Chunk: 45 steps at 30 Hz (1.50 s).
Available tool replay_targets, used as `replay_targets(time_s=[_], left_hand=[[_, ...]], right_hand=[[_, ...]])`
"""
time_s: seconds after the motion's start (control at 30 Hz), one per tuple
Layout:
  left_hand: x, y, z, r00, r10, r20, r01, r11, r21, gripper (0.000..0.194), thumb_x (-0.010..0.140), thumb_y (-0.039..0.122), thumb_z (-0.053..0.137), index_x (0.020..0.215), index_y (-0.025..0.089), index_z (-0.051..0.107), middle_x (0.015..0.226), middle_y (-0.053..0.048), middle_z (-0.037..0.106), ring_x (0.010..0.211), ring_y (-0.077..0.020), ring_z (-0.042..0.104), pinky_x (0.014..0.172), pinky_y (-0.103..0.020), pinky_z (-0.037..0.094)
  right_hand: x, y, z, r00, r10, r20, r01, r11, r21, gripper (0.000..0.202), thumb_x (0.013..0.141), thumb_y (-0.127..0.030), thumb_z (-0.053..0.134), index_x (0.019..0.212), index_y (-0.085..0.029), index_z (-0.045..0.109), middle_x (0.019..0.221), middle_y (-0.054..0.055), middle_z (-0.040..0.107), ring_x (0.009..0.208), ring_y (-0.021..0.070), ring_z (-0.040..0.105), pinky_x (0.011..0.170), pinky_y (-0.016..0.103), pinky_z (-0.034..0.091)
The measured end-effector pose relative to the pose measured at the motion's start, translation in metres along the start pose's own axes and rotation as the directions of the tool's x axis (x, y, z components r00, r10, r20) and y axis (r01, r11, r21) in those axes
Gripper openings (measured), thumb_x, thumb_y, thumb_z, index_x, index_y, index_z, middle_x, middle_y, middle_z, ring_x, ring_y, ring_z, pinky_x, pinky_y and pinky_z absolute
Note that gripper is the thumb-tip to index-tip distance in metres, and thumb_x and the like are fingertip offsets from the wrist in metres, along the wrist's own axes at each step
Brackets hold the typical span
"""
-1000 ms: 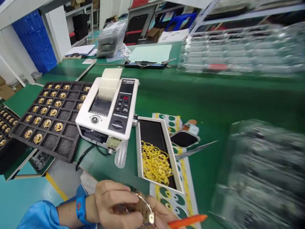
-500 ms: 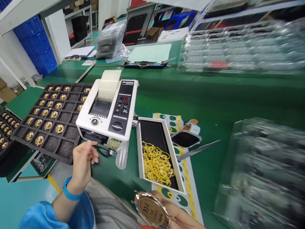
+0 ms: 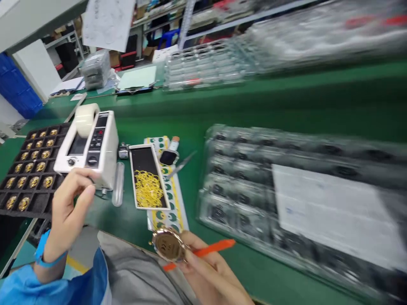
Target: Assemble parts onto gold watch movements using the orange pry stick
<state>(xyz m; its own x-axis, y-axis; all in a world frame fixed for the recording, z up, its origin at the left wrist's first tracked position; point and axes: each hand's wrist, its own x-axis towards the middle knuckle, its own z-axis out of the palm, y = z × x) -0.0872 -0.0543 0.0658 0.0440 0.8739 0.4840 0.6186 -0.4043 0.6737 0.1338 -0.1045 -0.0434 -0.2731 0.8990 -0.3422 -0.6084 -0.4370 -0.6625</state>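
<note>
My left hand, with a blue band at the wrist, is at the front of the white tape dispenser. Its thumb and index finger are bent toward each other, and whether anything is between them is too small to tell. In my right hand is a round gold watch case, its engraved back facing up. An orange strip lies across the fingers of that hand. A white-edged tray of yellow rings stands beyond the watch case.
A black foam tray of gold round parts is at the left. Near the yellow rings lie a smartwatch and tweezers. Large clear plastic trays with a paper sheet cover the right side.
The view has swung right, bringing more of the plastic trays into sight. My left hand's fingers have drawn together at the dispenser. More of my right hand and the orange strip now shows.
</note>
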Motion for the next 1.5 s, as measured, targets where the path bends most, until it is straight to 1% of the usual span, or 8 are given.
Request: replay_targets(time_s=[0.1, 0.2, 0.27, 0.33, 0.57, 1.2, 1.37, 1.5], left_hand=[[-0.011, 0.012, 0.021, 0.981, 0.006, 0.194, 0.037, 0.975, -0.22, 0.029, 0.098, 0.028, 0.056, 0.07, 0.021, 0.056, 0.078, -0.002, 0.055, 0.071, -0.018, 0.052, 0.061, -0.03, 0.04], [-0.02, 0.019, 0.05, 0.88, 0.004, 0.474, 0.178, 0.924, -0.338, 0.036, 0.098, 0.038, 0.057, 0.066, 0.02, 0.056, 0.071, -0.001, 0.048, 0.062, -0.0158, 0.047, 0.054, -0.028, 0.038], [-0.025, 0.02, 0.067, 0.828, 0.005, 0.561, 0.237, 0.903, -0.358, 0.039, 0.097, 0.042, 0.057, 0.065, 0.02, 0.056, 0.07, 0.0, 0.047, 0.062, -0.0151, 0.045, 0.054, -0.027, 0.036], [-0.027, 0.021, 0.08, 0.807, 0.005, 0.59, 0.256, 0.898, -0.357, 0.037, 0.097, 0.039, 0.058, 0.066, 0.02, 0.057, 0.069, 0.001, 0.046, 0.063, -0.0148, 0.043, 0.055, -0.026, 0.035], [-0.036, 0.021, 0.09, 0.798, 0.007, 0.603, 0.251, 0.905, -0.343, 0.024, 0.095, 0.024, 0.06, 0.071, 0.021, 0.063, 0.073, 0.001, 0.047, 0.063, -0.0137, 0.041, 0.055, -0.025, 0.032], [-0.044, 0.018, 0.095, 0.834, -0.027, 0.552, 0.266, 0.895, -0.357, 0.022, 0.092, 0.017, 0.06, 0.07, 0.02, 0.06, 0.072, 0.003, 0.042, 0.064, -0.0132, 0.04, 0.056, -0.026, 0.032], [-0.045, 0.018, 0.096, 0.857, 0.015, 0.515, 0.18, 0.928, -0.326, 0.021, 0.091, 0.015, 0.06, 0.071, 0.019, 0.059, 0.073, 0.003, 0.046, 0.064, -0.0124, 0.043, 0.058, -0.025, 0.037], [-0.048, 0.022, 0.098, 0.893, 0.107, 0.437, 0.0, 0.971, -0.239, 0.021, 0.092, 0.013, 0.057, 0.072, 0.018, 0.057, 0.074, 0.002, 0.046, 0.063, -0.0119, 0.047, 0.055, -0.023, 0.039]], right_hand=[[-0.002, -0.004, -0.004, 1.0, 0.0, -0.018, 0.001, 0.999, 0.045, 0.032, 0.072, -0.048, 0.084, 0.074, -0.019, 0.071, 0.075, 0.003, 0.057, 0.071, 0.0148, 0.052, 0.069, 0.025, 0.048], [-0.003, -0.008, -0.011, 0.999, -0.025, -0.045, 0.028, 0.997, 0.068, 0.038, 0.067, -0.049, 0.087, 0.07, -0.017, 0.067, 0.068, 0.0, 0.054, 0.063, 0.0114, 0.046, 0.06, 0.021, 0.042], [-0.005, -0.01, -0.014, 0.998, -0.044, -0.051, 0.048, 0.996, 0.076, 0.042, 0.065, -0.051, 0.087, 0.066, -0.016, 0.065, 0.065, 0.0, 0.052, 0.06, 0.0107, 0.043, 0.057, 0.021, 0.04], [-0.008, -0.012, -0.015, 0.997, -0.051, -0.062, 0.055, 0.996, 0.07, 0.043, 0.064, -0.052, 0.087, 0.066, -0.016, 0.064, 0.066, -0.001, 0.052, 0.06, 0.0104, 0.042, 0.057, 0.022, 0.039], [-0.017, -0.014, -0.015, 0.992, -0.098, -0.078, 0.103, 0.993, 0.056, 0.041, 0.068, -0.052, 0.086, 0.067, -0.016, 0.064, 0.063, -0.003, 0.048, 0.059, 0.0099, 0.039, 0.057, 0.022, 0.035], [-0.017, -0.001, -0.018, 0.981, -0.153, -0.119, 0.151, 0.988, -0.03, 0.041, 0.074, -0.052, 0.081, 0.061, -0.017, 0.062, 0.067, 0.001, 0.051, 0.064, 0.0132, 0.042, 0.06, 0.025, 0.038], [-0.02, -0.005, -0.015, 0.98, -0.141, -0.143, 0.134, 0.989, -0.054, 0.044, 0.071, -0.054, 0.082, 0.059, -0.017, 0.061, 0.066, 0.001, 0.05, 0.065, 0.014, 0.044, 0.061, 0.025, 0.04], [-0.02, -0.003, -0.013, 0.975, -0.171, -0.145, 0.162, 0.984, -0.068, 0.041, 0.073, -0.052, 0.082, 0.061, -0.017, 0.062, 0.068, 0.001, 0.052, 0.067, 0.014, 0.047, 0.063, 0.024, 0.043]])
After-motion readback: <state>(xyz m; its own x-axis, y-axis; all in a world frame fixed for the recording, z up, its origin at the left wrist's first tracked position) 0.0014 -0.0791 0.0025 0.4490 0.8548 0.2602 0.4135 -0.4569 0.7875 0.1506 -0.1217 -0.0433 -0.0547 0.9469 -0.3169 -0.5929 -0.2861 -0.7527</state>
